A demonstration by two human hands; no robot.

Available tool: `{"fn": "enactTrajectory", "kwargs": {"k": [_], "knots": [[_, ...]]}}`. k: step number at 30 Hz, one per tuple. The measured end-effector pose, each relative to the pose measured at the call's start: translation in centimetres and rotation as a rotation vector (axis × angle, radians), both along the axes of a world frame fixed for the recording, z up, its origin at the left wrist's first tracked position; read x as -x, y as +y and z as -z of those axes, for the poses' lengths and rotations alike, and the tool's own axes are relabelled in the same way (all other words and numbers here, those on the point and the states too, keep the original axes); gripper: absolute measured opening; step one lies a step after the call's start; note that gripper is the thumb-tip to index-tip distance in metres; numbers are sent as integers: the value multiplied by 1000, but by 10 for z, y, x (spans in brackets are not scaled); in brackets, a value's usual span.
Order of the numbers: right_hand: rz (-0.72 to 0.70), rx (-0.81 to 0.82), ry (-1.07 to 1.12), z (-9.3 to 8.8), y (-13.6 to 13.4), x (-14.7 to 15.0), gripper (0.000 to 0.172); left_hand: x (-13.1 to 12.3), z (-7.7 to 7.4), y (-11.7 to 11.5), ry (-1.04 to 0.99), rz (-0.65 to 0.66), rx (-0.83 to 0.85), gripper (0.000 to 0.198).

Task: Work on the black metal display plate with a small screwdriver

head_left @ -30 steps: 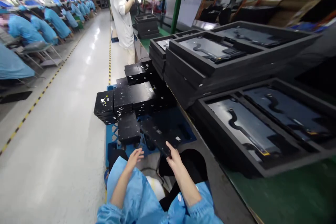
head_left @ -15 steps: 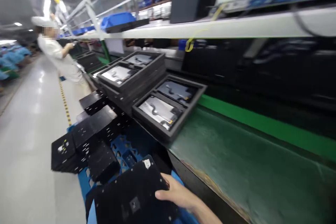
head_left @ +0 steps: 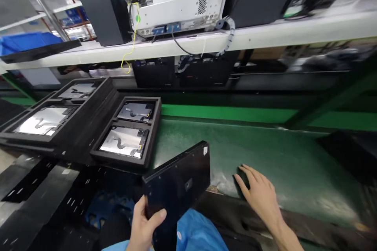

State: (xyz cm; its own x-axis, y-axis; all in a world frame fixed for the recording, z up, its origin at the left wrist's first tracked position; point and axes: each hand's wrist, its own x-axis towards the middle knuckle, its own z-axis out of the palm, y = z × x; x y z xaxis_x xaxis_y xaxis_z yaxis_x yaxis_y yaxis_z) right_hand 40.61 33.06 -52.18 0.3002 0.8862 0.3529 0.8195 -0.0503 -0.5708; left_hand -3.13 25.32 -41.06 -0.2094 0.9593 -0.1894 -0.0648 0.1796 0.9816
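My left hand (head_left: 143, 223) is closed on the left edge of a flat black panel (head_left: 179, 184), thumb on its face. The panel is tilted up in front of the bench's edge, with a small white label at its upper right corner and a small square mark near the middle. It looks like more than one layer along the top edge. My right hand (head_left: 260, 194) holds nothing; its fingers are apart over the front of the green bench top (head_left: 235, 145). Left of the panel, a dark foam tray (head_left: 151, 137) holds two flat silver parts with dark ribbon cables.
More foam trays (head_left: 97, 113) are stacked at the left. Below them are black panels (head_left: 38, 204) and a blue plastic crate (head_left: 108, 206). A white shelf (head_left: 259, 33) crosses overhead, carrying a white instrument (head_left: 182, 4). A dark object (head_left: 350, 153) lies at the bench's right.
The view has swung to the right. The panel, earlier low with my right hand on it, is now raised upright in my left hand. My right hand is off it, over the bench.
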Motion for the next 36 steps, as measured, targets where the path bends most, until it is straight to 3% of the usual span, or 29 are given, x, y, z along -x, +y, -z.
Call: {"fn": "enactTrajectory", "kwargs": {"k": [4, 8, 11, 19, 22, 24, 28, 32, 34, 36], "knots": [[116, -92, -215, 18, -7, -6, 66, -36, -10, 41, -87, 162, -102, 61], [143, -99, -231, 21, -4, 1, 61, -59, -17, 60, -8, 307, -287, 45], [134, -102, -215, 22, -4, -1, 57, -65, -19, 71, 77, 394, -459, 46], [232, -153, -104, 24, -12, 3, 52, -56, 15, 84, 225, 640, -1067, 96], [264, -192, -94, 24, -13, 4, 53, -53, 18, 88, 338, 724, -1201, 105], [275, -216, -89, 22, -13, 6, 52, -53, 18, 95, 475, 776, -1249, 98], [324, -307, -58, 10, -13, 19, 55, -53, 22, 118, 832, 853, -1361, 67], [418, -376, 31, 2, -10, 22, 60, -52, 26, 144, 1100, 1045, -1472, 55], [470, -393, 97, 11, -15, 19, 60, -51, 24, 153, 1173, 1110, -1493, 55], [571, -423, 198, 32, -28, 19, 62, -49, 19, 158, 1232, 1138, -1513, 53]]}}
